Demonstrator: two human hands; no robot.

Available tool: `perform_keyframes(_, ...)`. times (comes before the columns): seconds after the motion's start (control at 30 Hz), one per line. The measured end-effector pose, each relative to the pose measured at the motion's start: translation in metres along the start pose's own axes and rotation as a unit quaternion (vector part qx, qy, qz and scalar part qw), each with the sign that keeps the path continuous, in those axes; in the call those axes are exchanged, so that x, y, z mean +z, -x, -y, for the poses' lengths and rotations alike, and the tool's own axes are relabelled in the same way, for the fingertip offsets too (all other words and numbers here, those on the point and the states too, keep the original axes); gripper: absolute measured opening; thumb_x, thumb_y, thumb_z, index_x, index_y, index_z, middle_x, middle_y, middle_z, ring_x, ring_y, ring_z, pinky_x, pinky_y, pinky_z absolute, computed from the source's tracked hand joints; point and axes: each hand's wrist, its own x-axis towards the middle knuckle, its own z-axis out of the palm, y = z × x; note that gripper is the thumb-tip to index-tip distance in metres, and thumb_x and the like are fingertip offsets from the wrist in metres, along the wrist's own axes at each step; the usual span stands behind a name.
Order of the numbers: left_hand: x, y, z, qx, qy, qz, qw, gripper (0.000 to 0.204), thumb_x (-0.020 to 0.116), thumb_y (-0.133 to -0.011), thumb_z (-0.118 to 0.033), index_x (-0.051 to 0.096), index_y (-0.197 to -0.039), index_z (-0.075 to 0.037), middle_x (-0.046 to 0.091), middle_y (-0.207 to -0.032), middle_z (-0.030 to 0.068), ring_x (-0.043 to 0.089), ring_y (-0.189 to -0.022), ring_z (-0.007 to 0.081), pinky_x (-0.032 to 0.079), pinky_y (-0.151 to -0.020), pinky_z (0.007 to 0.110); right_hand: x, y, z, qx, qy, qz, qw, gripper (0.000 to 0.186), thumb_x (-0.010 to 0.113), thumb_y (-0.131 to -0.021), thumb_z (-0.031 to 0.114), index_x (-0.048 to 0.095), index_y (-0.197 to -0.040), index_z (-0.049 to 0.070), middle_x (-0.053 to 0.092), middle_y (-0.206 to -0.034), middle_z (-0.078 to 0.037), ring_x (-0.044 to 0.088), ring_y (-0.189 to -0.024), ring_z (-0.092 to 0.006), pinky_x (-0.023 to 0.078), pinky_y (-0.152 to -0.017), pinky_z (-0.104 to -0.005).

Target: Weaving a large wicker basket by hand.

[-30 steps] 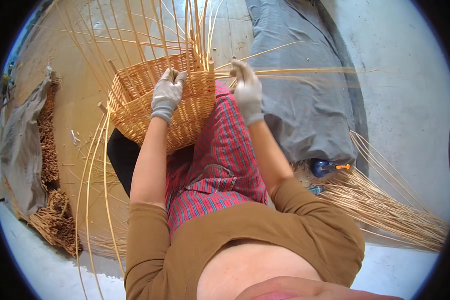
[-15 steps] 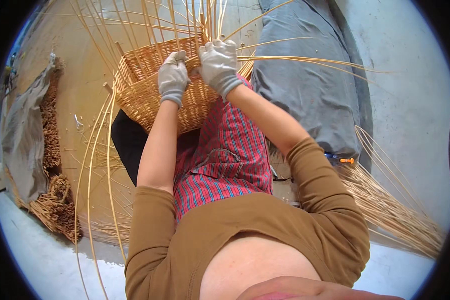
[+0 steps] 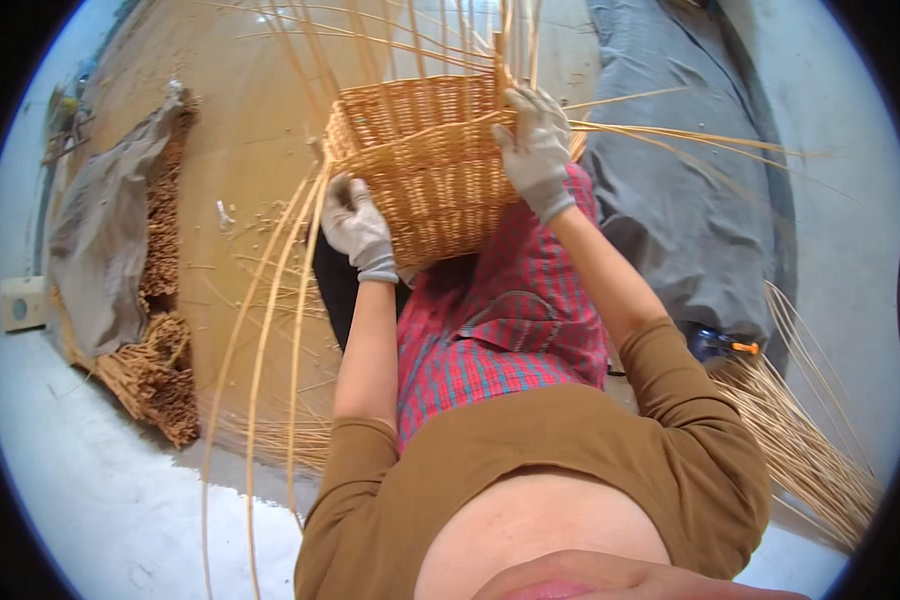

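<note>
A half-woven wicker basket [image 3: 455, 195] rests tilted at my knees, with long stakes rising from its far rim. My left hand [image 3: 357, 225], in a pale work glove, grips the basket at its near left corner, beside the long canes [image 3: 270, 330] that trail down to the left. At the right end of the rim, my gloved right hand [image 3: 538, 145] is closed on the basket's corner, its fingers partly hidden behind the weave. Loose weaving canes [image 3: 690, 132] stick out to the right past that hand.
Grey cloth [image 3: 680, 190] lies on the right, with a bundle of canes [image 3: 800, 440] below it and an orange-handled tool [image 3: 743, 348] between. At left, bundled rods [image 3: 160, 350] lie partly under another grey cloth [image 3: 110, 240]. Cane scraps litter the brown floor sheet [image 3: 240, 120].
My left hand has gone from the middle of the near rim down to the left corner. In the picture, basket and surroundings have shifted right, and the basket sits more level.
</note>
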Motion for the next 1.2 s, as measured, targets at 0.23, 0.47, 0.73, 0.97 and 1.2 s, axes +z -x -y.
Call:
perform_keyframes(0.23, -0.051, -0.050, 0.016, -0.258, 0.229, 0.122, 0.930, 0.053, 0.056, -0.103, -0.039, 0.058, -0.134, 0.004, 0.062, -0.132, 0.0160, 0.060, -0.115, 0.0250, 0.046, -0.102, 0.040, 0.017, 0.046, 0.176, -0.169, -0.468, 0.284, 0.820, 0.035, 0.064, -0.083, 0.006, 0.069, -0.116, 0.015, 0.070, -0.116, -0.008, 0.065, -0.107, -0.0297, 0.051, -0.093, -0.0404)
perform_keyframes(0.47, -0.064, -0.020, -0.060, -0.025, 0.011, 0.307, 0.951, 0.066, 0.063, -0.099, -0.022, 0.033, -0.157, -0.010, 0.062, -0.089, 0.0005, 0.059, -0.077, 0.0121, 0.055, -0.074, 0.026, 0.019, 0.009, 0.202, -0.412, -0.366, 0.359, 0.754, 0.029, 0.065, -0.082, 0.019, 0.070, -0.110, 0.024, 0.067, -0.098, -0.006, 0.066, -0.086, -0.0289, 0.054, -0.078, -0.0462)
perform_keyframes(0.73, -0.045, -0.023, -0.054, 0.145, -0.218, 0.291, 0.920, 0.058, 0.057, -0.098, 0.001, 0.043, -0.151, -0.017, 0.068, -0.106, 0.0049, 0.056, -0.064, 0.0074, 0.052, -0.055, 0.023, 0.059, -0.031, 0.058, 0.421, -0.601, -0.016, 0.679, 0.010, 0.043, -0.106, 0.007, 0.050, -0.112, 0.010, 0.068, -0.090, -0.009, 0.072, -0.083, -0.0205, 0.062, -0.068, -0.0318)
perform_keyframes(0.97, 0.030, -0.079, -0.081, -0.227, -0.203, 0.401, 0.864, 0.037, 0.048, -0.104, -0.010, 0.055, -0.138, -0.024, 0.069, -0.104, 0.0092, 0.059, -0.050, 0.0157, 0.050, -0.045, 0.032, 0.054, -0.042, 0.066, 0.179, -0.473, 0.059, 0.861, 0.023, 0.048, -0.101, 0.001, 0.051, -0.120, 0.013, 0.070, -0.110, -0.012, 0.071, -0.099, -0.0230, 0.061, -0.075, -0.0353)
perform_keyframes(1.2, 0.053, -0.076, -0.049, -0.204, -0.204, 0.379, 0.879, 0.016, 0.054, -0.105, -0.028, 0.066, -0.107, -0.018, 0.056, -0.060, 0.0017, 0.049, -0.039, 0.0131, 0.040, -0.037, 0.032, 0.082, -0.111, 0.055, 0.187, -0.432, 0.166, 0.867, 0.052, 0.046, -0.094, -0.009, 0.049, -0.139, 0.016, 0.066, -0.123, -0.012, 0.065, -0.115, -0.0222, 0.055, -0.093, -0.0407)
